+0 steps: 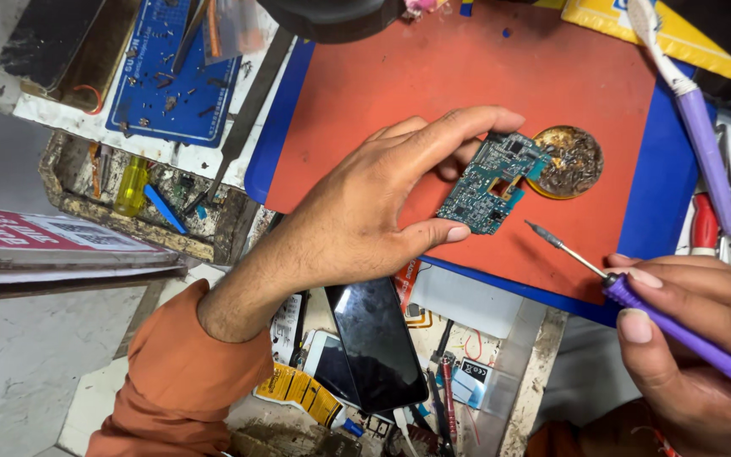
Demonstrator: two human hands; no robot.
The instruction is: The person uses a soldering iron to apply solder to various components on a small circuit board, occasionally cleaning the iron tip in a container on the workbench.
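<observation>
The left hand [365, 211] pinches the circuit board [491, 182] tilted above the orange mat [467, 76] (exposing its face), while the right hand [687, 338] grips the purple soldering iron [636, 300].

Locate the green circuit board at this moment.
In the head view, the green circuit board is right of centre above the orange mat, pinched in the left hand, beside the round brass tin.

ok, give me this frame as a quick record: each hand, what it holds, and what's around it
left hand: holds circuit board by its edges, above orange mat
right hand: grips purple soldering iron, tip near the board, not touching
beside board: round brass tip cleaner
mat's right edge: toothbrush
below left hand: dark phone
upper left: blue screw mat
</observation>
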